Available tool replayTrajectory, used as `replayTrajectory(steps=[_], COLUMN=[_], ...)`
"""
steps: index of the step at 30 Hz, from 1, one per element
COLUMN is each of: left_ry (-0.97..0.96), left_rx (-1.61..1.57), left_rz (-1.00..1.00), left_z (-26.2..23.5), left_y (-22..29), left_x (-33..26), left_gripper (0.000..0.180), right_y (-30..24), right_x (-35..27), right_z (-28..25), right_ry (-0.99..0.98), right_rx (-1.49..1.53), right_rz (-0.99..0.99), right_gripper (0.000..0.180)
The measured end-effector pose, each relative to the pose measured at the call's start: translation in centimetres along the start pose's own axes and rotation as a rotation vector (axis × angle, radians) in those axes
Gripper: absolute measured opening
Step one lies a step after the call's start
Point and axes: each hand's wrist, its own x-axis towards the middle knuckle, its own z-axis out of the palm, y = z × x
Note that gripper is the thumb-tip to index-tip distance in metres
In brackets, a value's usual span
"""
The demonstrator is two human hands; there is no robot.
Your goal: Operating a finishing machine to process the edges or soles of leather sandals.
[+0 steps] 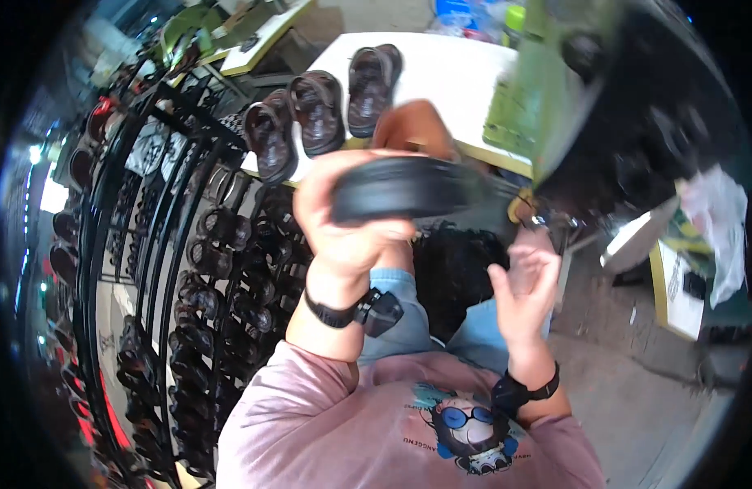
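Observation:
A sandal (402,189) with a black sole and a tan-brown upper is gripped in my left hand (337,213), fingers closed around its heel end. It is held on its side in front of me, sole turned toward me, and is slightly smeared by motion. My right hand (526,287) is raised to the right of it, palm up, fingers apart, touching nothing. Beyond the held sandal, dark brown sandals (317,114) stand along the left part of a white table (449,69).
Black racks (86,244) filled with several dark sandals (198,342) rise close on my left. A green machine (514,106) with a large dark part (637,106) stands at the right. A clear plastic bag (722,236) hangs at the far right, by a yellow-edged board (677,293).

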Motion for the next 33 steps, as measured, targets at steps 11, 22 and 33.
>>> replayTrajectory(steps=[11,22,33], left_ry=[-0.04,-0.012,0.613], left_rx=[1.312,1.455,1.514], left_rz=[-0.191,-0.704,-0.004], left_z=[-13.9,-28.7,-27.5], left_y=[-6.7,-9.7,10.3], left_x=[3.0,12.3,-7.3], left_gripper=[0.041,0.032,0.054], right_y=[3.4,11.8,3.0], right_x=[10.0,24.0,5.6], right_z=[14.1,33.0,35.3], right_ry=[-0.218,-0.384,-0.493], right_rx=[0.034,-0.802,-0.103], right_rz=[0.153,0.44,-0.476], right_gripper=[0.057,0.064,0.035])
